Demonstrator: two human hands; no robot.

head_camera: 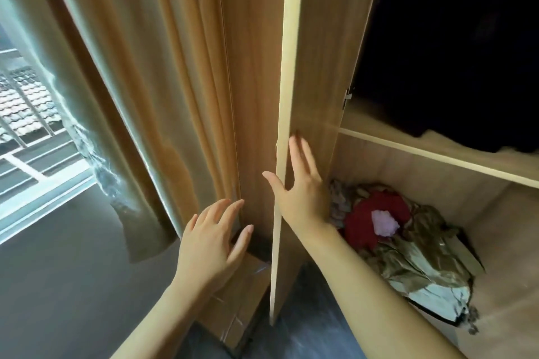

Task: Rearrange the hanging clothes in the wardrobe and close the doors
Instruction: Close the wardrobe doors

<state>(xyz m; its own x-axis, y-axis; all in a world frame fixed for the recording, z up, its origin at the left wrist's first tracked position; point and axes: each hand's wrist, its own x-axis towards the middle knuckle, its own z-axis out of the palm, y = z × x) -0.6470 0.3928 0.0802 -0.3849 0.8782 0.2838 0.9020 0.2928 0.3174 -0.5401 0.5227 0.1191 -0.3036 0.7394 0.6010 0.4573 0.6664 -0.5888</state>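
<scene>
The wardrobe door (323,67) stands open with its pale edge toward me. My right hand (300,192) rests on that edge, with straight fingers flat on the inner face and the thumb on the other side. My left hand (213,239) hovers with fingers spread, low beside the wooden panel (250,81) left of the door, holding nothing. Dark hanging clothes (452,52) fill the upper compartment at the right, their details lost in shadow.
Below the shelf (437,154) lies a heap of crumpled clothes (408,236), red and olive. A taped cardboard box (239,300) sits on the floor under my left hand. A beige curtain (131,81) and a window (29,125) are at the left.
</scene>
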